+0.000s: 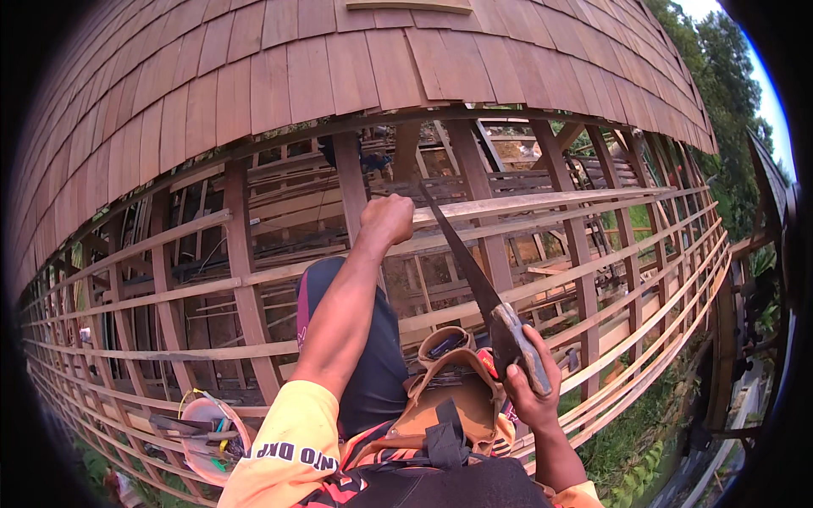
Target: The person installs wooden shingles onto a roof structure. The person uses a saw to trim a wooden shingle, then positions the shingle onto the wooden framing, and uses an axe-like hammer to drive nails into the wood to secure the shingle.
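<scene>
My left hand (386, 218) is closed round the end of a pale wooden batten (542, 199) that runs rightward across the dark upright beams. My right hand (535, 379) grips the worn grey handle of a hand saw (461, 254). The saw's long dark blade slants up and left, its tip beside the batten just right of my left hand; I cannot tell whether they touch. A tan tool pouch (436, 398) with several items in it sits at my waist. My dark-clad leg (364, 381) is below my left forearm.
A wood-shingle roof (322, 63) overhangs the framework of upright beams (478, 245) and horizontal battens (195, 288). More timber lies below, seen through the gaps. A pink bucket of tools (193, 412) is at the lower left. Greenery (728, 76) and another dark roof edge (766, 178) are at the right.
</scene>
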### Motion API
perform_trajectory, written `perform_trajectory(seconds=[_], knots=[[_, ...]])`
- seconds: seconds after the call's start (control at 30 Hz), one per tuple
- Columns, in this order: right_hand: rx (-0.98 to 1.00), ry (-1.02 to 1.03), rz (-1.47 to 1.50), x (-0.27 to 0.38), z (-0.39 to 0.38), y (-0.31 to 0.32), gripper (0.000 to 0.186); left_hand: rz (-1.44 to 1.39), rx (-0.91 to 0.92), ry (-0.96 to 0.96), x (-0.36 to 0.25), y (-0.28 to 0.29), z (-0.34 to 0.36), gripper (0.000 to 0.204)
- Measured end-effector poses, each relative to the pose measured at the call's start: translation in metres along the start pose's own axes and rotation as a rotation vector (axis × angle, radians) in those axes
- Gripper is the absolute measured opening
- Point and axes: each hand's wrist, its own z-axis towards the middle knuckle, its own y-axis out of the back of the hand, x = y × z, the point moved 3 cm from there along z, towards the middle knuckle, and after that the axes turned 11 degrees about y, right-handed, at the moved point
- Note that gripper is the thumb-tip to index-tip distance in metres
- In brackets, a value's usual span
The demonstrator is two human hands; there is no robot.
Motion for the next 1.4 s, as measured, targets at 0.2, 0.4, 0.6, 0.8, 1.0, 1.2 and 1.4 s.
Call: perform_trajectory(seconds=[0.2,0.4,0.6,0.8,1.0,1.2,1.4], knots=[[-0.104,-0.134,0.054,-0.07,0.134,-0.075,0.046,0.013,-0.019,0.006,-0.004,-0.025,-0.017,0.02],[-0.036,-0.159,0.064,0.014,0.01,-0.028,0.067,-0.116,-0.042,0.05,0.038,-0.016,-0.022,0.017],[-0.04,-0.1,-0.005,-0.094,0.098,-0.058,0.052,-0.111,-0.281,0.039,-0.018,-0.075,0.005,0.01],[0.15,0.2,-0.32,0.001,0.03,-0.012,0.059,-0.063,-0.116,0.012,0.02,-0.054,0.019,0.015],[-0.01,-0.225,-0.063,-0.147,0.09,-0.013,0.055,-0.063,-0.179,-0.001,-0.011,-0.073,0.012,0.016],[-0.013,-0.054,0.041,-0.095,0.079,-0.047,0.049,-0.065,-0.176,0.007,0.027,-0.039,0.019,0.021],[-0.104,-0.177,0.055,-0.078,0.114,-0.062,0.047,-0.12,-0.101,-0.111,-0.017,-0.034,0.001,0.015]])
